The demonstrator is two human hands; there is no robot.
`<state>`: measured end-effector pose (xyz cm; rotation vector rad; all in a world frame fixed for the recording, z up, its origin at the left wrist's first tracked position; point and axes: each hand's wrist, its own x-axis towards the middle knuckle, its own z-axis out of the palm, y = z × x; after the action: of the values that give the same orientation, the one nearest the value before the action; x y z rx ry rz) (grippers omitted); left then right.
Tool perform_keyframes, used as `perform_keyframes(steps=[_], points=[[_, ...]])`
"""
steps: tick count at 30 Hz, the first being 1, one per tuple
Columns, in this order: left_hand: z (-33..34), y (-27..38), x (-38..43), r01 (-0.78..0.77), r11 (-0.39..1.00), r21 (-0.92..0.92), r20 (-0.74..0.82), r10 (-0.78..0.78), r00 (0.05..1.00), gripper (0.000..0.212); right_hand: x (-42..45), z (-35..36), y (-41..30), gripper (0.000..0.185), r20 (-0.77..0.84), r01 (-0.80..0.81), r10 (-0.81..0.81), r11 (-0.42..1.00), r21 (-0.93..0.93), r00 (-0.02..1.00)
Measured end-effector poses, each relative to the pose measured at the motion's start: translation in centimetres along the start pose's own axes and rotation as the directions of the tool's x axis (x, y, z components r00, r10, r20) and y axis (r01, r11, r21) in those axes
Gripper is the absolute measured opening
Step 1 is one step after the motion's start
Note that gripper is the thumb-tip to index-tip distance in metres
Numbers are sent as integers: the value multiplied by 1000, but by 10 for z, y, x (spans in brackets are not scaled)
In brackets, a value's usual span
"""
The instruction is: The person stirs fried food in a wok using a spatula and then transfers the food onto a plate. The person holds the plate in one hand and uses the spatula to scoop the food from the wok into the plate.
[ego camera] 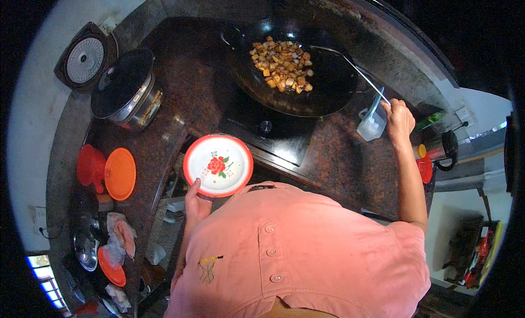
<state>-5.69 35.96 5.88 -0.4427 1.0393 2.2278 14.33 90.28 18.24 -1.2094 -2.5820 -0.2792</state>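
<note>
My left hand (197,205) grips the rim of a white enamel plate (197,154) with a red edge and a painted flower. Nothing lies on the plate, which is held in front of my body. The handle of a metal spatula (367,78) is in my right hand (400,120). Its far end reaches into a dark wok (328,100), beside browned diced food (283,65) heaped on the left of the wok. Near my right hand a translucent container (371,129) of white granules holds a light-blue spoon (376,104).
The wok sits on a black induction cooker (262,129) on a brown stone counter (184,84). At the left stand a lidded pot (123,86), a red basin (89,165) and an orange plate (120,174). A dark-handled jug (445,149) is at the right.
</note>
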Motion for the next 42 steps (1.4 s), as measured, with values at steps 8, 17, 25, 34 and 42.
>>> perform_keyframes(steps=[8,17,25,34,42], points=[[1,0,-7,4,1000,3,16,-4,1000,54,-35,24,16,40,353,-332,178,831,446,919],[5,0,-6,27,1000,5,14,-27,1000,57,-68,70,27,36,398,-429,193,603,673,897],[0,-5,-10,13,1000,-10,33,-12,999,57,-77,68,22,37,470,-489,192,562,667,862],[2,-6,-16,26,1000,15,32,-27,999,58,-80,73,14,38,232,-273,173,805,526,957],[13,-10,-25,-39,999,34,16,39,999,58,-71,71,9,40,52,-159,150,955,250,987]])
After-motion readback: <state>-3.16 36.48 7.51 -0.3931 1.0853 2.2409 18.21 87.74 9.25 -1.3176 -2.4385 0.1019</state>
